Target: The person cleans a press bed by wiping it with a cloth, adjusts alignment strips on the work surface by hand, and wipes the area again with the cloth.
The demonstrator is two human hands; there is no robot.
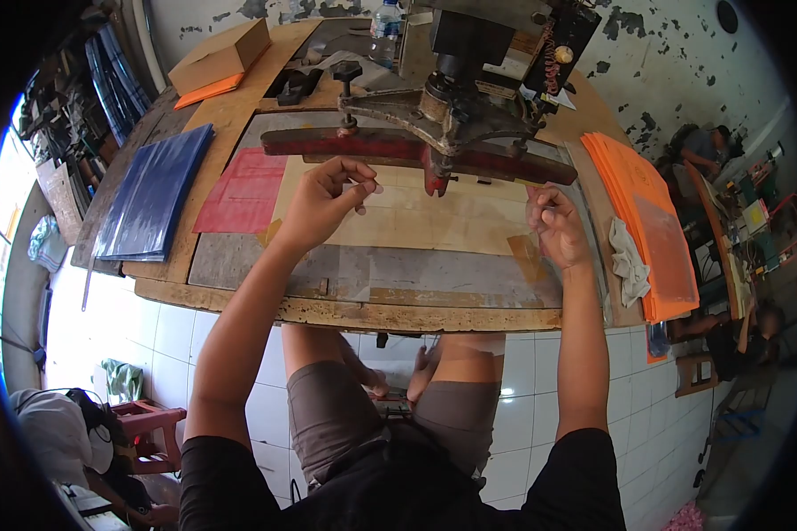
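Note:
My left hand (328, 202) is raised over the pale board (416, 217) on the work table, with its fingers curled and the thumb near the fingertips. Whatever it may pinch is too small or too clear to see. On the other side, my right hand (560, 228) is curled near the right end of the machine's red bar (372, 144). A faint see-through patch shows at its fingertips, but I cannot make out what it is. A red sheet (239, 190) lies left of my left hand.
Blue plastic folders (155, 195) lie at the left, orange folders (642, 221) at the right. A crumpled white cloth (627, 263) touches the orange stack. Behind are a cardboard box (219, 55) and a bottle (386, 31). The press head (447, 111) overhangs the table. Other people sit at both sides.

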